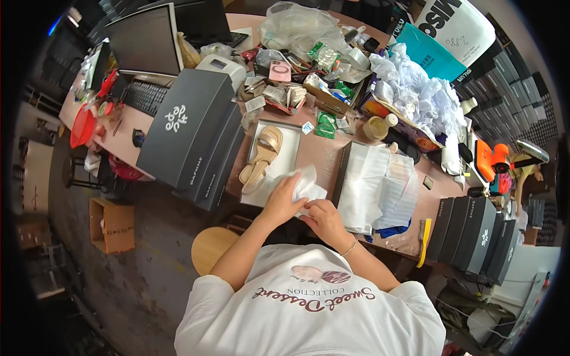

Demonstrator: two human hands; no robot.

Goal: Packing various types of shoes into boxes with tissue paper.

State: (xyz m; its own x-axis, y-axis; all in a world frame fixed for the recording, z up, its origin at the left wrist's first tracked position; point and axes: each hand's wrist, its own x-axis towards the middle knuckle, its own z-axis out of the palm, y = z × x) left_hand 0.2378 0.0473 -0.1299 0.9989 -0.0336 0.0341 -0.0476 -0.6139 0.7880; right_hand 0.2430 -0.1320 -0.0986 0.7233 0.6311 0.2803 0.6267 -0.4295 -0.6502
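Note:
My left hand [281,200] is closed on a crumpled piece of thin white tissue paper [309,184] in front of my body. The fingertips of my right hand [328,223] pinch the lower edge of that paper, close beside the left hand. Just beyond and to the left lies an open white shoebox tray [290,140] on the pink table. It holds a beige open-toed sandal [260,161]. Right of my hands, another box holds a stack of white tissue sheets [360,188], next to a pile of translucent wrapping sheets [398,193].
Dark grey shoeboxes stand upright at the left [184,127] and more line the right end [457,228]. A yellow brush [424,242] hangs over the front edge. Crumpled white paper fills a carton [409,126] at the back right. A round stool [218,251] stands below the table.

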